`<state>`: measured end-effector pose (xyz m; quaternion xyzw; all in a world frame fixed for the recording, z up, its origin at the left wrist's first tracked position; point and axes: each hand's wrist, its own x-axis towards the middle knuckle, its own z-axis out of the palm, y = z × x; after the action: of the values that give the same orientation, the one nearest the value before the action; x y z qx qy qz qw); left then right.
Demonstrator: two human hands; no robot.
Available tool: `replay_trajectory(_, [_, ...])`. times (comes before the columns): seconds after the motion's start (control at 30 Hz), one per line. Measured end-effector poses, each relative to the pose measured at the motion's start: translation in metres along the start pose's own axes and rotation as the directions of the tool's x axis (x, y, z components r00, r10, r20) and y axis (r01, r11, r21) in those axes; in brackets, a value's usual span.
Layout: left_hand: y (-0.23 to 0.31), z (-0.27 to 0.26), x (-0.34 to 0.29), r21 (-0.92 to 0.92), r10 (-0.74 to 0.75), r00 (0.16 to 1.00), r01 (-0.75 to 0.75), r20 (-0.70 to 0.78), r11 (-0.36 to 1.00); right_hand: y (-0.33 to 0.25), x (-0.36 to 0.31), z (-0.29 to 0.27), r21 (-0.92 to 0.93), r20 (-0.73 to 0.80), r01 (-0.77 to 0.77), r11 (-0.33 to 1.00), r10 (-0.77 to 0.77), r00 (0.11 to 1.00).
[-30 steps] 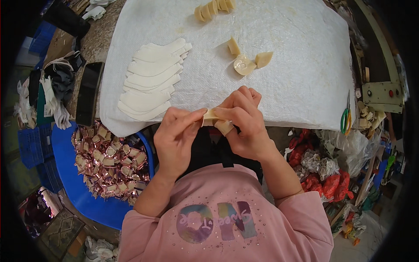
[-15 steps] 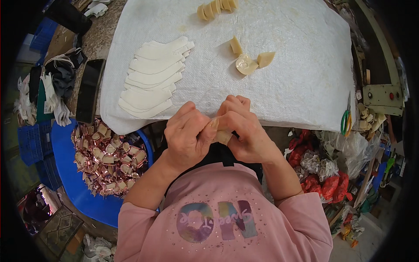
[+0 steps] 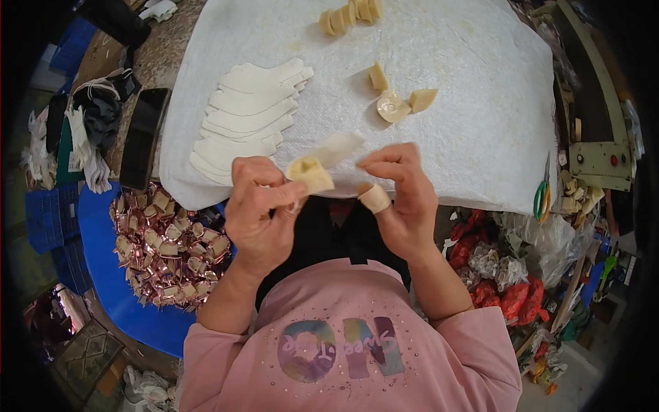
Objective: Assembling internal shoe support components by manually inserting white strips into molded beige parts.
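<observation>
My left hand (image 3: 259, 209) is closed on a cream heel-shaped block (image 3: 314, 180), pinched between thumb and fingers just off the table's near edge. A thin whitish strip (image 3: 338, 148), smeared by motion, stretches from the block toward the right. My right hand (image 3: 405, 196) is apart from it, thumb and fingers spread, with nothing seen between them. Around its thumb is a tan tape wrap (image 3: 375, 198). Further back on the white woven cloth (image 3: 480, 103) lie three loose cream blocks (image 3: 393, 108). To the left, white cut pieces (image 3: 247, 113) overlap in a fanned stack.
More cream blocks (image 3: 350, 16) stand in a row at the far side. Left of the cloth lies a black phone (image 3: 145, 137), above a blue basin (image 3: 103, 275) of shiny pinkish parts (image 3: 171, 247). Green-and-orange-handled scissors (image 3: 542, 196) hang at the right edge, near plastic bags (image 3: 525, 240).
My hands were together at the table edge and have now parted. The left has turned, bringing the cream block and pale strip into view; the right has moved rightward and opened.
</observation>
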<state>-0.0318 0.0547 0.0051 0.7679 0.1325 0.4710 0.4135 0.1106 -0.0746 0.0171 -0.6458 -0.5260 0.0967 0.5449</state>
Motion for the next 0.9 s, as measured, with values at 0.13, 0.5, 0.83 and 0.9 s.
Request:
replay_trajectory(0.13, [0.014,0.012,-0.001,-0.138,-0.002,1.0,0.003,0.01,0.99,-0.008,-0.018,0.015,0.613,0.063,-0.403,0.68,0.466,0.882])
replay_trajectory(0.5, [0.018,0.02,-0.002,0.067,0.229,0.943,-0.252,0.241,0.965,-0.02,-0.026,0.001,0.714,0.167,-0.509,0.481,0.589,0.791])
replay_trajectory(0.83, [0.014,0.025,-0.003,0.249,0.115,0.955,-0.186,0.274,0.95,-0.018,-0.008,0.004,0.154,0.159,-0.444,0.883,0.422,0.893])
replay_trajectory(0.9, [0.017,0.022,-0.004,0.168,0.04,0.971,-0.081,0.237,0.983,-0.009,-0.005,-0.004,0.2,0.223,-0.455,0.867,0.412,0.883])
